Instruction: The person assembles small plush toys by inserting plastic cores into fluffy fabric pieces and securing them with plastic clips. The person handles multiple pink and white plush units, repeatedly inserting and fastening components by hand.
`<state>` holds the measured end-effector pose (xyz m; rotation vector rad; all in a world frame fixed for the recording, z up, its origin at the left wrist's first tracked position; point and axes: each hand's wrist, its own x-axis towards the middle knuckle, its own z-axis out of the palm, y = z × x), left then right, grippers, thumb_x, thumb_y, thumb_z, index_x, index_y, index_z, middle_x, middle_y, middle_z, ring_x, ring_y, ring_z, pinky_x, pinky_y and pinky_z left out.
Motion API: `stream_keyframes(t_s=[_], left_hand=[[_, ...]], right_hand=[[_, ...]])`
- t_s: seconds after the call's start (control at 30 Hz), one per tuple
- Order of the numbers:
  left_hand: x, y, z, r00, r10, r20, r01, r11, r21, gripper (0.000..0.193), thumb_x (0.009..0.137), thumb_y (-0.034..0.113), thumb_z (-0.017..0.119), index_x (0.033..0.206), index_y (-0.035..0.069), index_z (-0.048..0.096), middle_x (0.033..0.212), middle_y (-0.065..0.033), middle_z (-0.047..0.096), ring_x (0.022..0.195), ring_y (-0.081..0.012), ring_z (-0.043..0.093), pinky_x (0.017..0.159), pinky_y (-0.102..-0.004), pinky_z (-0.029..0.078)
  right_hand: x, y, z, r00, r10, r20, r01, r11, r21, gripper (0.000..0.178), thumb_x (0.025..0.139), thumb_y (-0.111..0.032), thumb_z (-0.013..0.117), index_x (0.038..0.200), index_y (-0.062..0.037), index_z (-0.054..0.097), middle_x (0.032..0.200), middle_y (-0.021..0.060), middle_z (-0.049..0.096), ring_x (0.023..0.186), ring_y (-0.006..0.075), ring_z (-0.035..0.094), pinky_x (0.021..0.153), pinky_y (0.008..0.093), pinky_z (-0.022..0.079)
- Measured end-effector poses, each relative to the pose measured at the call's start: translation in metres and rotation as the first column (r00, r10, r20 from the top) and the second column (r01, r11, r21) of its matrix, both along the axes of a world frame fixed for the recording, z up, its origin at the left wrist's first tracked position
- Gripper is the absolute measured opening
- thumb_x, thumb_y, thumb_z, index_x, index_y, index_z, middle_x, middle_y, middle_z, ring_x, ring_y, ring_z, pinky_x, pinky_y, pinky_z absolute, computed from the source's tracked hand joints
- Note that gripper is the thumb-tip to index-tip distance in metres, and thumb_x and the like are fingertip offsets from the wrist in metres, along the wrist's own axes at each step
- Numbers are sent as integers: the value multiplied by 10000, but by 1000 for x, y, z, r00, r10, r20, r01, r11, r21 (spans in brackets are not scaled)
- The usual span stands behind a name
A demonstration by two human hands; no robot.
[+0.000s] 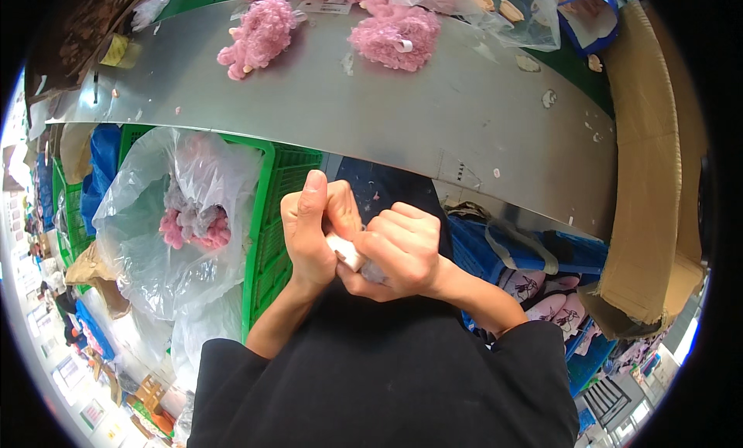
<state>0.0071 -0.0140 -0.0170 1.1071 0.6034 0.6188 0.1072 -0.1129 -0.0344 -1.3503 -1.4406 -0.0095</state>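
In front of my black shirt, just short of the metal table's near edge, my two hands are closed close together. My left hand [311,231] is curled with its thumb pointing up, its fingers against a small white piece [345,251]. The fingers of my right hand [402,251] are wrapped round the other side of that piece. A bit of grey, fuzzy or see-through material [374,273] shows under the right fingers. Most of what I hold is hidden, so its kind is unclear. Farther off, curly pink plush pieces [261,36] and a pink plush piece with a white tag [396,38] lie on the metal table [325,100].
At left, a green crate [271,216] holds a clear plastic bag [139,216] with pink and grey plush [197,222] inside. A tall cardboard box [646,162] stands at right. Below it, blue bins [495,247] hold pink printed pieces [553,309]. A clear bag of beige pieces [507,11] lies at the back.
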Motion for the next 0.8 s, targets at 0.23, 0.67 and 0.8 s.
stream_keyframes(t_s=[0.23, 0.67, 0.8], left_hand=[[9, -4, 9, 994, 52, -94, -26, 965, 262, 504, 1028, 418, 411, 756, 24, 569, 722, -41, 581, 650, -89, 490, 580, -251, 341], [6, 14, -19, 982, 184, 28, -186, 967, 176, 588, 1034, 465, 339, 664, 18, 438, 615, -23, 411, 555, -91, 351, 510, -302, 239], [5, 14, -20, 984, 157, -89, -138, 974, 182, 561, 1045, 482, 306, 636, 100, 333, 596, 19, 308, 565, -105, 293, 543, -295, 232]], right_hand=[[12, -1, 6, 955, -115, -275, 97, 992, -80, 214, 797, -202, 785, 828, -30, 662, 656, 87, 606, 517, 231, 572, 514, 331, 453], [3, 4, 13, 963, -169, -210, 131, 975, -180, 401, 713, -223, 869, 993, -19, 667, 946, 126, 673, 828, 306, 664, 738, 399, 538], [2, 4, 14, 976, -206, -64, 192, 965, -175, 429, 742, -273, 868, 1004, 0, 663, 951, 128, 666, 822, 300, 659, 756, 397, 534]])
